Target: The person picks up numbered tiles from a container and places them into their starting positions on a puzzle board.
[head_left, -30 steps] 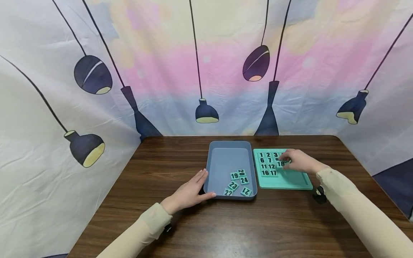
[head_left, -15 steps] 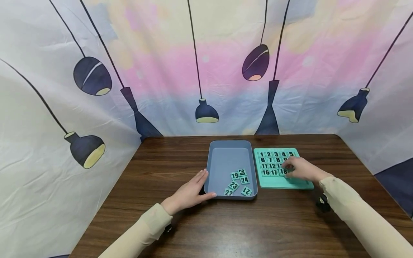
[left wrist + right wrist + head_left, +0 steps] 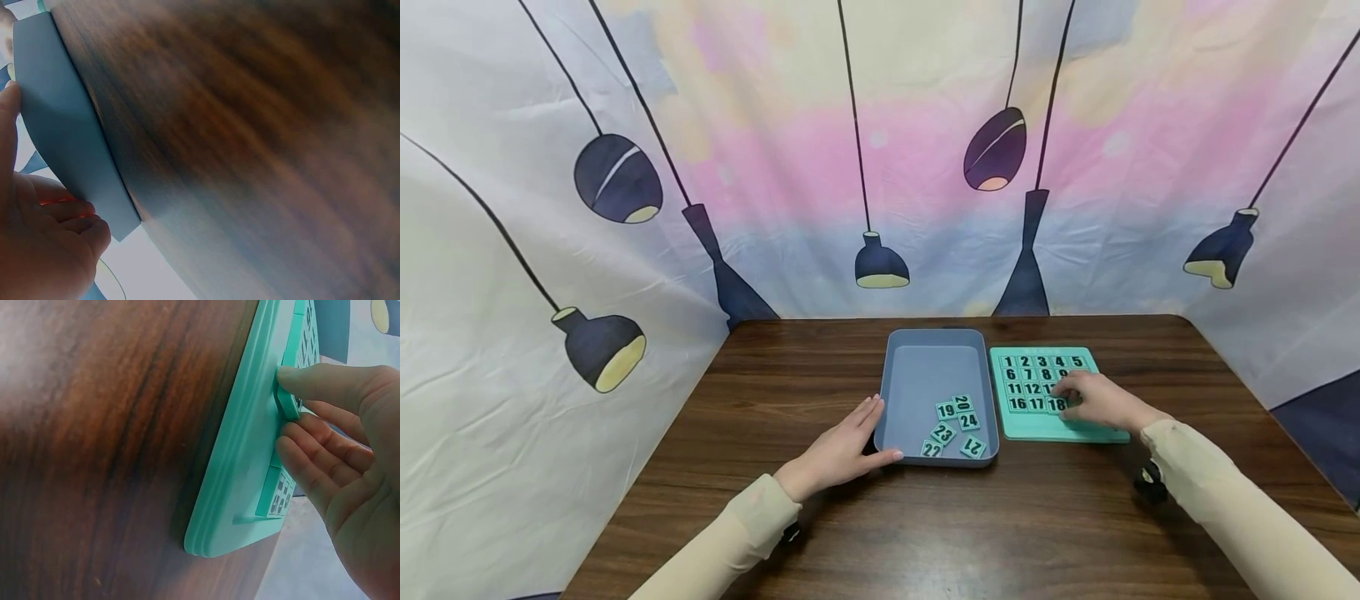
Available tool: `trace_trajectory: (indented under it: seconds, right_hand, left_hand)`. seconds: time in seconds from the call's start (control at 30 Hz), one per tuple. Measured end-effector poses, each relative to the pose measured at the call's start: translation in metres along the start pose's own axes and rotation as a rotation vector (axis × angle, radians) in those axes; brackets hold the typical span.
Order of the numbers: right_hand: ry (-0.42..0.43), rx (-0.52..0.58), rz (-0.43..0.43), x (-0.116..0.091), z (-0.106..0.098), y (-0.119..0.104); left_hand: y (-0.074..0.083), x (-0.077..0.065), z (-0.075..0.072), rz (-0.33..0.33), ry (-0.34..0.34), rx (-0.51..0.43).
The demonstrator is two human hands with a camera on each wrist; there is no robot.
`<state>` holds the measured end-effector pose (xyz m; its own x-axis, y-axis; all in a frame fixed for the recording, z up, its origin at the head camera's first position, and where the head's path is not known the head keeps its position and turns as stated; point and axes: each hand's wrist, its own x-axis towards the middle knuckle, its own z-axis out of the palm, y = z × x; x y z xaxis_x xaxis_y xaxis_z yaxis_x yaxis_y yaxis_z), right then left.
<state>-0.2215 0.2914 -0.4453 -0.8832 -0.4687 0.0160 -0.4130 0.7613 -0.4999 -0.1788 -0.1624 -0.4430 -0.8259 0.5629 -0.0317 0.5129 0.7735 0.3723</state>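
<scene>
My right hand (image 3: 1103, 400) pinches the green number tile marked 18 (image 3: 1057, 405) between thumb and fingers. In the head view it lies beside 17 in the fourth row of the turquoise number board (image 3: 1026, 430); the right wrist view shows this tile (image 3: 289, 403) slightly tilted under the thumb. Fingers cover part of the rows behind. My left hand (image 3: 835, 447) rests against the left side of the blue-grey tray (image 3: 934, 360), fingers straight, thumb at the near corner. In the left wrist view it touches the tray's outer wall (image 3: 65, 119).
Several loose number tiles, among them tile 24 (image 3: 969, 421) and tile 23 (image 3: 943, 432), lie scattered in the near half of the tray. Tray and board stand side by side on a dark wooden table (image 3: 940, 525). A curtain printed with lamps (image 3: 880, 150) hangs behind.
My right hand has brought tile 18 nearer, from above the upper rows down to the spot beside 17. My left hand and the tray have stayed put.
</scene>
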Motion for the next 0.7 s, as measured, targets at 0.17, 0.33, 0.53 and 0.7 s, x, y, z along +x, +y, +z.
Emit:
trace_trajectory:
  seconds: [0.17,0.33,0.53,0.7]
  right_hand:
    - [0.016,-0.004,-0.01,-0.0002,0.0027,0.0]
    - [0.012,-0.003,-0.011,0.0008,0.0044,-0.0016]
    - [0.0,-0.005,-0.003,0.001,0.0024,-0.0035]
    - [0.008,-0.017,-0.003,0.004,-0.0052,-0.0036]
  left_hand:
    - [-0.0001,-0.0003,0.0002,-0.002,-0.004,0.0]
    - [-0.0005,-0.0006,0.0013,0.0,-0.011,0.002]
    - [-0.0012,-0.0002,0.0015,-0.002,-0.011,0.004]
    - [-0.0004,0.0001,0.0004,-0.001,-0.008,0.007]
